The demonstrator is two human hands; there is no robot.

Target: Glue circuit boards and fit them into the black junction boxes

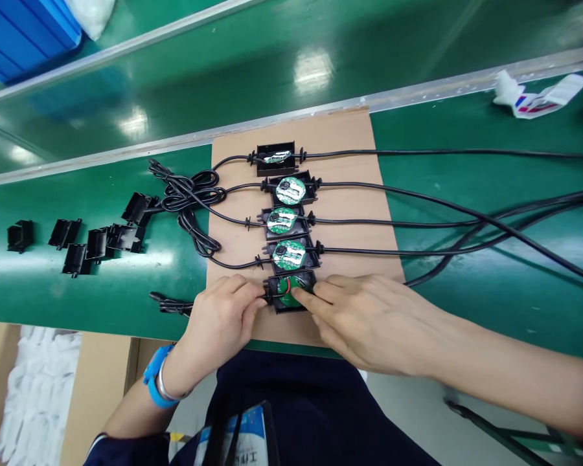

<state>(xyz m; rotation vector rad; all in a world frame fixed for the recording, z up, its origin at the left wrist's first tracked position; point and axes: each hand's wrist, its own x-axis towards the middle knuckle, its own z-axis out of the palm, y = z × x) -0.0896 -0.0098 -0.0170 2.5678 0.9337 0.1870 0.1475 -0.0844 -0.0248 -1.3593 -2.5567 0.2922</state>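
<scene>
Several black housings with round green circuit boards lie in a column on a cardboard sheet (pixel 350 129), each with black cables running left and right. The nearest housing (pixel 289 293) sits at the sheet's front. My left hand (pixel 221 323) pinches its left end where the cable enters. My right hand (pixel 369 320) lies with fingers stretched out, a fingertip pressing on the green board (pixel 285 288) inside that housing. Above it lie three more housings with boards (pixel 287 254), (pixel 282 220), (pixel 291 189), and a fourth housing (pixel 276 158) farthest away.
Several loose black covers (pixel 97 243) lie on the green belt at the left. Coiled black cable (pixel 189 194) bunches left of the cardboard; long cables (pixel 490 220) run off right. A blue bin (pixel 24 29) stands far left, a white scrap (pixel 534 97) far right.
</scene>
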